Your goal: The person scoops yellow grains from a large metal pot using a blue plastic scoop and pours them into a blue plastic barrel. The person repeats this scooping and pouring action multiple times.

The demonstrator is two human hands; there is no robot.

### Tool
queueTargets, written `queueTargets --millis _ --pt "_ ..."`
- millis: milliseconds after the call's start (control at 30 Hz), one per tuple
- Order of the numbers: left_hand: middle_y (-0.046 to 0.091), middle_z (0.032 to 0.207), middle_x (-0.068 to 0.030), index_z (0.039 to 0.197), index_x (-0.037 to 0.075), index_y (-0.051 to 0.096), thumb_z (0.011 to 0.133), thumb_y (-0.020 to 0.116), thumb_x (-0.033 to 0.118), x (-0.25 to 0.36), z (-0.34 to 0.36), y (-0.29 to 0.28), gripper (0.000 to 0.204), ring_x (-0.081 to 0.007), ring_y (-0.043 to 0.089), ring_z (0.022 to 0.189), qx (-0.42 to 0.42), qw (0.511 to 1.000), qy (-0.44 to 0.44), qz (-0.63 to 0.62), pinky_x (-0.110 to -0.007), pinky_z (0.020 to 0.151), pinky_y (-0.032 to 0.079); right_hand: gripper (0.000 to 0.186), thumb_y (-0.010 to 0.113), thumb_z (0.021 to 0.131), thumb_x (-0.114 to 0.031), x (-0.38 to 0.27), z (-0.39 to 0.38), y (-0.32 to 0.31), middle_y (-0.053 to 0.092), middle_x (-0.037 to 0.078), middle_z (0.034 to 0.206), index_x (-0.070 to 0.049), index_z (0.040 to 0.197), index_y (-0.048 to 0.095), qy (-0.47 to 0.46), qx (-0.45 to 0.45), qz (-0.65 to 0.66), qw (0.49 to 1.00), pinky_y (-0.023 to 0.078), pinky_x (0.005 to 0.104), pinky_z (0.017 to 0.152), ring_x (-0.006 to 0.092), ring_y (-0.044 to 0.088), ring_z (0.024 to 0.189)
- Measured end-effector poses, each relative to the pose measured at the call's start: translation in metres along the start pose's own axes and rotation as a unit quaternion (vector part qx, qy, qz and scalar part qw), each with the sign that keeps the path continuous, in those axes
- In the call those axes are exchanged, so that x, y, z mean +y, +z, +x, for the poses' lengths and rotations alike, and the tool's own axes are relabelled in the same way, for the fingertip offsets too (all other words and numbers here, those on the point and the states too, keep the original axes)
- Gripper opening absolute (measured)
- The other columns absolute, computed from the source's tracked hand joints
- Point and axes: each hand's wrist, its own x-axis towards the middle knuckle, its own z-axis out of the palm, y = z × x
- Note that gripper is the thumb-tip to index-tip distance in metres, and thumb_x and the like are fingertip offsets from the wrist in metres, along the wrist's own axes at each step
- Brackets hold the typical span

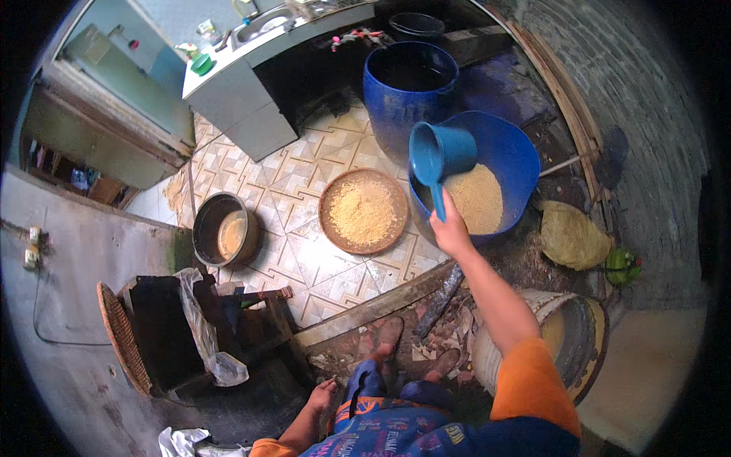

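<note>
My right hand (451, 228) is closed around the handle of a blue plastic dipper (458, 148). The dipper hangs over a large blue tub (521, 164), tilted on its side with its mouth facing left. Pale yellow grain (480, 199) lies in the tub below the dipper; what the dipper holds inside cannot be made out. To the left, a round shallow basket (327, 232) on the tiled floor bears a heap of similar grain (364, 209). My left hand (324, 394) hangs beside my left thigh, loosely open and holding nothing.
Behind the tub stands a tall blue barrel (392, 103). A dark metal pot (202, 232) sits left of the basket. A raised sill (365, 308) crosses before my feet. On the right are a yellowish sack (572, 236) and a large tipped drum (506, 327); a sink counter (240, 99) stands far left.
</note>
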Motion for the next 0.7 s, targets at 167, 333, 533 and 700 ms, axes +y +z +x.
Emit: queueTargets --millis 167,333,533,700 --pt "0.06 0.13 -0.0104 0.14 0.004 0.047 0.099 0.051 0.03 0.018 -0.005 0.012 0.049 -0.0199 0.056 0.116 -0.004 0.982 0.075 0.176 -0.031 0.098 0.043 0.064 0.057 0.092 -0.007 -0.038 -0.131 -0.102 0.047 -0.005 0.083 -0.01 0.15 0.03 0.237 0.014 0.417 0.878 0.033 0.0162 0.051 0.0022 0.042 0.063" --pt "0.062 0.127 -0.0129 0.137 0.005 0.052 0.098 0.052 0.031 0.03 0.025 0.019 0.047 -0.0205 0.058 0.115 -0.072 0.964 0.096 0.237 -0.033 0.093 0.047 0.06 0.054 0.092 -0.006 0.009 -0.269 -0.198 0.047 -0.005 0.087 -0.009 0.148 0.032 0.233 0.252 0.299 0.89 0.033 0.0192 0.051 0.0032 0.039 0.062" --pt "0.056 0.132 -0.0157 0.141 -0.001 0.044 0.099 0.053 0.026 0.085 0.009 0.1 0.05 -0.0207 0.058 0.114 -0.104 0.956 0.037 0.272 -0.033 0.094 0.047 0.059 0.054 0.098 -0.021 0.135 -0.409 -0.275 0.051 0.002 0.09 -0.02 0.151 0.028 0.461 0.484 0.309 0.676 0.035 0.0268 0.049 0.0095 0.038 0.056" --pt "0.055 0.134 -0.0119 0.142 0.001 0.042 0.101 0.049 0.029 0.123 -0.025 0.17 0.05 -0.0238 0.057 0.116 -0.158 0.905 0.082 0.387 -0.035 0.098 0.045 0.009 0.047 0.097 -0.026 0.313 -0.544 -0.238 0.048 0.001 0.073 -0.023 0.104 0.052 0.572 0.505 0.482 0.43 0.028 0.0328 0.041 0.0163 0.041 0.049"
